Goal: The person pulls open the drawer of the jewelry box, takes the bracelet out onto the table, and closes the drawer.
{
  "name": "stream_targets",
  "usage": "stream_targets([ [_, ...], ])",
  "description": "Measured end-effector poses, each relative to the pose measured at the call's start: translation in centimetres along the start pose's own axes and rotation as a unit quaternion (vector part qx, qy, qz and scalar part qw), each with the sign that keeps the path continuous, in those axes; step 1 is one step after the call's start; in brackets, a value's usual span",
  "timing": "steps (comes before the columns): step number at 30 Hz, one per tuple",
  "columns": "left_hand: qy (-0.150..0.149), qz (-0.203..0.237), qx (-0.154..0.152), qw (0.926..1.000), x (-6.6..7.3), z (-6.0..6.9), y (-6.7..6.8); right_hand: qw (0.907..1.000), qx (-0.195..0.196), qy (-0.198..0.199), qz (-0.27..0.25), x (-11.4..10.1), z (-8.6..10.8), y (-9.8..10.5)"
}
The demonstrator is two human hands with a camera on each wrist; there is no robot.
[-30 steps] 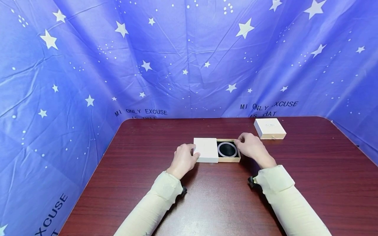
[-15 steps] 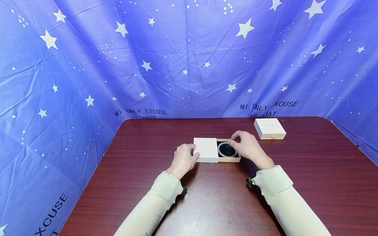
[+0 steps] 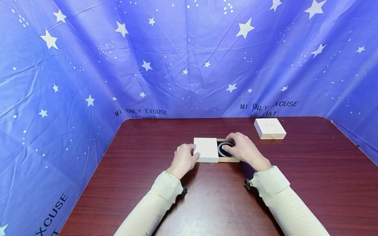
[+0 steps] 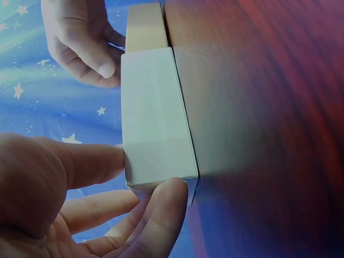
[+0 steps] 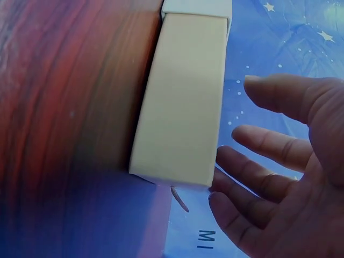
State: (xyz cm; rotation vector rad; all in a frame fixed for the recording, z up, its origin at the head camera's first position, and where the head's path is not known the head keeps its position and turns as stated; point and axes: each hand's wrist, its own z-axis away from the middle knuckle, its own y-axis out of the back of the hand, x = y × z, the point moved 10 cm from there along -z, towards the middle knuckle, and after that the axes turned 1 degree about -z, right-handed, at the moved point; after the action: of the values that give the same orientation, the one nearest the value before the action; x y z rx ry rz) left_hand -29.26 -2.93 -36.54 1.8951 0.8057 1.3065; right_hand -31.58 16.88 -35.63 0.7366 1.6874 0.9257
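A white drawer-style gift box stands on the table, its cover on the left and its cream drawer pulled out to the right. Inside the drawer a pale grey-purple bangle rests on black padding. My left hand holds the cover's left end between thumb and fingers, also plain in the left wrist view. Above the drawer is my right hand, thumb and fingers apart over the bangle and hiding its right side. The right wrist view shows loose, spread fingers beside the drawer's upper edge; contact with the bangle is hidden.
A second cream box, closed, with small lettering on top, sits at the back right of the dark red wooden table. A blue star-printed cloth hangs behind and along the sides.
My right hand has moved left from the drawer's right end, over the drawer and the bangle. The left hand, the cover and the drawer stay where they were.
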Motion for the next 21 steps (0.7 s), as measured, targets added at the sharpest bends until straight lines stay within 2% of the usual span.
stream_targets([
  [21, 0.001, -0.005, -0.002, 1.0, 0.0, 0.0, 0.0, 0.998, 0.001, 0.03, 0.056, -1.1, 0.3, -1.2],
])
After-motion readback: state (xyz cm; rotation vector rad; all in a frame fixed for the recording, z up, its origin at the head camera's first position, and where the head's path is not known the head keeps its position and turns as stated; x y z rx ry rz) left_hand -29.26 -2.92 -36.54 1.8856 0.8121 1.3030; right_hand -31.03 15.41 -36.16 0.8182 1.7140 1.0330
